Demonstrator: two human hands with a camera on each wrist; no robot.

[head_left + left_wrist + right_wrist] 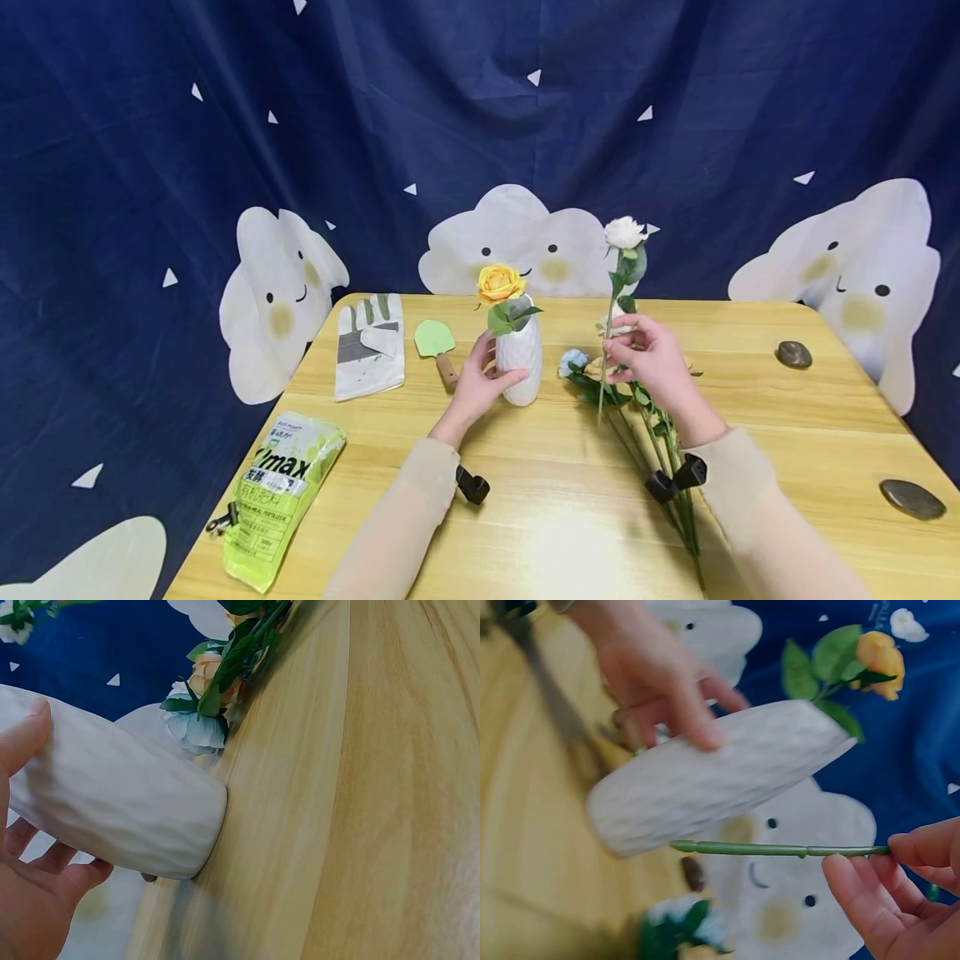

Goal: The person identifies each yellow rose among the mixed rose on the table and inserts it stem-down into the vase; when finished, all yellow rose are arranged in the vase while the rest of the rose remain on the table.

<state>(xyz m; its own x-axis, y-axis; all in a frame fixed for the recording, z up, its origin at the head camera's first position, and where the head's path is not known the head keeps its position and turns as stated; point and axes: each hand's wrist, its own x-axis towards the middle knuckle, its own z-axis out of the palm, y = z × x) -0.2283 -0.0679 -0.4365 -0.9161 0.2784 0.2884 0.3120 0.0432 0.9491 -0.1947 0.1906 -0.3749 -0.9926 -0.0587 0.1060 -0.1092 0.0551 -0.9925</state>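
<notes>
My left hand [480, 382] grips a white textured vase [520, 362], thumb on the near side and fingers round the far side. The vase stands upright on the table, and a yellow rose [501, 285] with green leaves rises from its mouth. To the right, my right hand [651, 357] pinches the green stem [765, 849] of a white flower [625, 233] between thumb and fingers. That flower is held upright, its bloom above the vase's rim. Under the right hand lie more flowers, among them a blue one [572, 362] and a peach one [206, 675].
Left of the vase lie a green trowel [435, 338] with a wooden handle and a white-and-grey glove [370, 348]. A green fertilizer bag [281, 500] with a black clip [223, 518] is at the front left. Dark stones [793, 354] lie on the right. A blue curtain [465, 108] hangs behind.
</notes>
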